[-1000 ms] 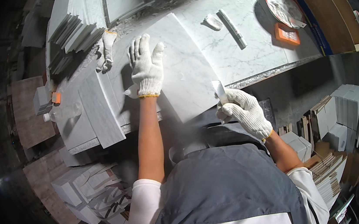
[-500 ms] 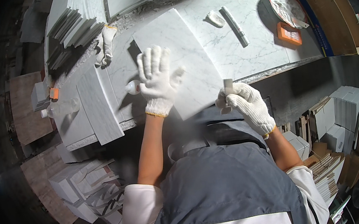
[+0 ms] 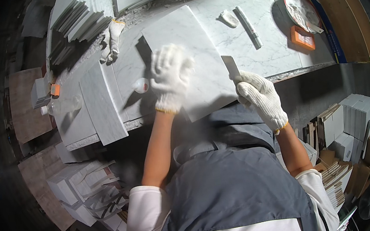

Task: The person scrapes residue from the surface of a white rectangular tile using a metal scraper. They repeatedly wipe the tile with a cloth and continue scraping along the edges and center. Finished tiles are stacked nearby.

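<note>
A square white marble tile (image 3: 196, 46) lies tilted on the marble worktop (image 3: 272, 47), its near corner hanging over the front edge. My left hand (image 3: 169, 76), in a white knit glove, rests flat on the tile with fingers spread, blurred by motion. My right hand (image 3: 259, 96), also gloved, grips a small flat scraper blade (image 3: 232, 67) whose tip touches the tile's right edge.
A spare glove (image 3: 111, 37) and stacked tiles (image 3: 78, 18) lie at the back left. A narrow grey tile strip (image 3: 100, 106), a clear bottle (image 3: 60, 106), a long tube (image 3: 247, 25), an orange block (image 3: 302, 37) and a round plate (image 3: 302, 10) are on the worktop. Boxes (image 3: 353, 129) stand on the floor at right.
My left hand slid right and toward me across the tile. My right hand with the scraper rose from below the table edge up to the tile's right edge.
</note>
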Demonstrator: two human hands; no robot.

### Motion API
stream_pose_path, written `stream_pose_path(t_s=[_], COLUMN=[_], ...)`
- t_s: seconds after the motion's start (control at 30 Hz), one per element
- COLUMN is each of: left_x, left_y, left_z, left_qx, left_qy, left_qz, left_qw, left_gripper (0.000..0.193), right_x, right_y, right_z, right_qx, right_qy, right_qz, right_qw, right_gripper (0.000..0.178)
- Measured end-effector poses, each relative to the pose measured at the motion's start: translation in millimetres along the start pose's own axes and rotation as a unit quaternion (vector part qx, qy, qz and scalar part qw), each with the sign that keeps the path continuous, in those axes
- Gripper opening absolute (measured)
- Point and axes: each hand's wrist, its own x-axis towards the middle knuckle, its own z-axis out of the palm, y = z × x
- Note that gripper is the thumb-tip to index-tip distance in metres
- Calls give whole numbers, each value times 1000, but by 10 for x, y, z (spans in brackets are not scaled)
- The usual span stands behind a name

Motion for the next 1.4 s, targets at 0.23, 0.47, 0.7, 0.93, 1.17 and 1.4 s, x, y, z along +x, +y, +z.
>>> stream_pose_path(t_s=[0.23, 0.47, 0.7, 0.93, 1.17, 1.4], left_x=[33, 72, -153, -472, -879, -948], left_y=[-52, 129, 236, 751, 686, 685], left_z=[216, 40, 13, -194, -200, -54], left_qx=[84, 199, 82, -144, -97, -58], left_qy=[-62, -62, -19, -56, -14, 23], left_qz=[9, -24, -43, 173, 111, 112], left_qw=[994, 978, 996, 973, 989, 992], left_gripper=[62, 75, 80, 48, 45, 26], right_x=[171, 561, 1040, 1531, 1749, 1787], right_y=[15, -177, -137, 29, 40, -72], right_z=[-7, 40, 126, 402, 506, 518], right_qx=[-55, -89, -148, -211, -352, -422], right_qy=[37, 67, 8, -81, -121, -150], right_qz=[-62, -65, -155, -194, -262, -251], right_qw=[996, 992, 977, 955, 891, 858], right_gripper=[52, 54, 49, 40, 38, 39])
